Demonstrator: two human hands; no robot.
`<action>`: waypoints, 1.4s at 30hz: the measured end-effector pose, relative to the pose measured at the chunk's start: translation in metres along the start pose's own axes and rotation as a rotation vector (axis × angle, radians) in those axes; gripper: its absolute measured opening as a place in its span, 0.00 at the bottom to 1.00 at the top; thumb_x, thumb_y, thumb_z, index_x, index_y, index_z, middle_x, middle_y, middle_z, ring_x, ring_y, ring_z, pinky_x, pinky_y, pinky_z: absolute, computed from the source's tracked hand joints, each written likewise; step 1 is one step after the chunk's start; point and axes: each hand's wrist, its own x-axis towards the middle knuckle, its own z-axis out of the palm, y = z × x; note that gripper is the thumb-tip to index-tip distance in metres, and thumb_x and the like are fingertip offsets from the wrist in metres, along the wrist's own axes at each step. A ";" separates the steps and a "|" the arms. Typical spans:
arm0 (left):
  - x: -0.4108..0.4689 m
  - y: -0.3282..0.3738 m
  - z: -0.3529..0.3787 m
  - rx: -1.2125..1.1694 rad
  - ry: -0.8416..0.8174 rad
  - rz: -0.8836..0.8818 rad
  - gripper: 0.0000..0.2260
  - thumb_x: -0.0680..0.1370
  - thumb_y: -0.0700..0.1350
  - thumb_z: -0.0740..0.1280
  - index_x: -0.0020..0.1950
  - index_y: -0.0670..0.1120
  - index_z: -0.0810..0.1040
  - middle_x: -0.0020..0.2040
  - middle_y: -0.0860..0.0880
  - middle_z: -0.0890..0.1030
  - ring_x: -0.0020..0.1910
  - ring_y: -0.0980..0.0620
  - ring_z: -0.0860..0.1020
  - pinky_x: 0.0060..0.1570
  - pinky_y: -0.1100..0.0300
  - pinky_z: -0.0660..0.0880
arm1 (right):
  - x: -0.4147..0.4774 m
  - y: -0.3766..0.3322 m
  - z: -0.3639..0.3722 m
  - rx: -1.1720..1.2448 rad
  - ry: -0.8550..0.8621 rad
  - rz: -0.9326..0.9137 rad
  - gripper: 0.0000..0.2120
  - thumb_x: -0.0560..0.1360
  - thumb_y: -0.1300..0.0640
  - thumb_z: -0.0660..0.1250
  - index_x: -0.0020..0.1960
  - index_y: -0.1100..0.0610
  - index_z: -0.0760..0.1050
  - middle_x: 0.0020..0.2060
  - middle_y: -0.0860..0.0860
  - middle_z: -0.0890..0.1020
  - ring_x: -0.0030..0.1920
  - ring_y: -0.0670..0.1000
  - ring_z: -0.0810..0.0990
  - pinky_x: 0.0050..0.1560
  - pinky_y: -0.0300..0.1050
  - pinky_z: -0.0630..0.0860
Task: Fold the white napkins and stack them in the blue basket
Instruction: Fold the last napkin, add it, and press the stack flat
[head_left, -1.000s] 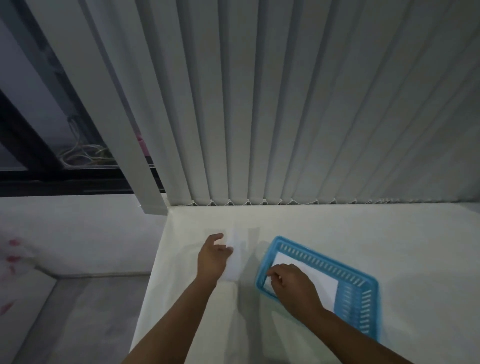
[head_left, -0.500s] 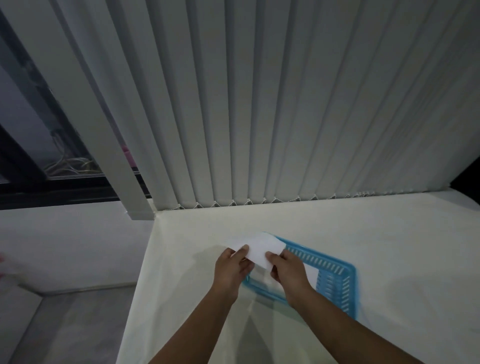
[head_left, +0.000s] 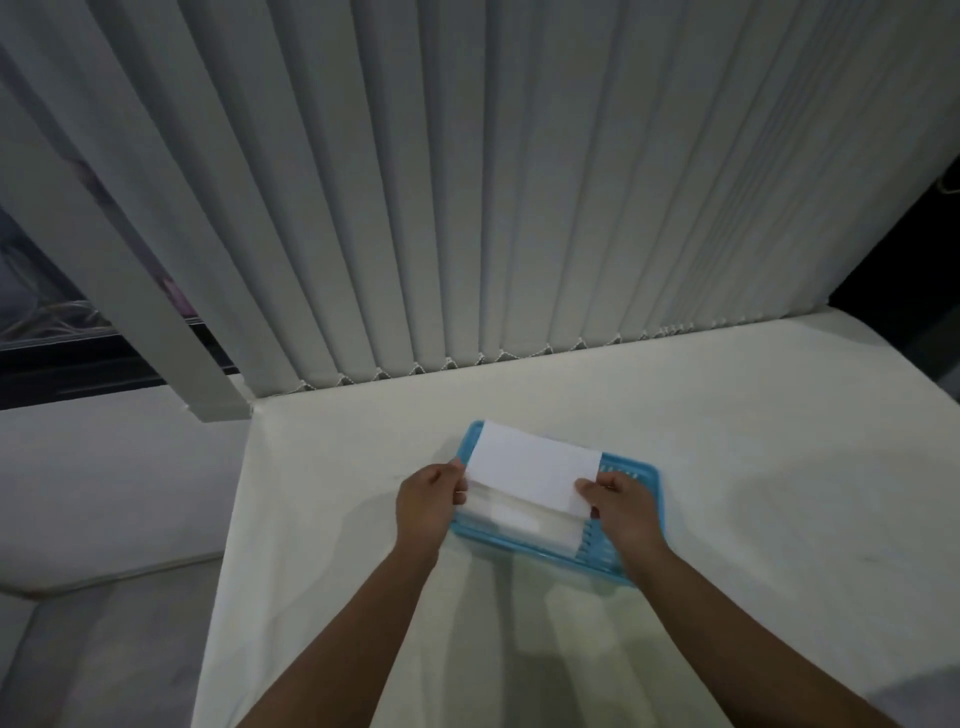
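I read this as an office or home room: vertical blinds (head_left: 467, 208) over a dark window (head_left: 52, 332), plain white worktop (head_left: 727, 467).

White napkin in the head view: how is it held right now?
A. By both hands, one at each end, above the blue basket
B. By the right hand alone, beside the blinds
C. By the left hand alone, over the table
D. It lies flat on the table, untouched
A: the left hand and the right hand each pinch an end of the white napkin, which hangs above the blue basket.

No legible text, label, brand, number or sign on any surface here.
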 end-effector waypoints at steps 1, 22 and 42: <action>0.004 -0.003 -0.001 0.092 0.024 0.048 0.14 0.77 0.48 0.64 0.36 0.42 0.80 0.35 0.47 0.81 0.37 0.49 0.77 0.43 0.56 0.72 | 0.002 0.004 -0.003 -0.024 0.010 0.000 0.09 0.73 0.60 0.71 0.35 0.58 0.75 0.30 0.52 0.76 0.31 0.49 0.73 0.35 0.43 0.69; 0.052 -0.033 -0.005 0.749 -0.168 0.251 0.23 0.80 0.35 0.52 0.62 0.55 0.79 0.68 0.38 0.71 0.65 0.37 0.69 0.66 0.52 0.69 | 0.004 0.020 0.002 -0.095 -0.006 0.029 0.07 0.73 0.57 0.71 0.37 0.54 0.76 0.35 0.49 0.79 0.37 0.50 0.76 0.46 0.48 0.73; 0.040 -0.032 -0.007 0.962 -0.188 0.419 0.22 0.80 0.35 0.56 0.70 0.52 0.70 0.76 0.46 0.62 0.72 0.45 0.60 0.68 0.57 0.65 | 0.004 0.025 0.010 -0.050 0.026 0.086 0.06 0.73 0.55 0.71 0.45 0.57 0.78 0.41 0.51 0.81 0.40 0.52 0.77 0.49 0.49 0.74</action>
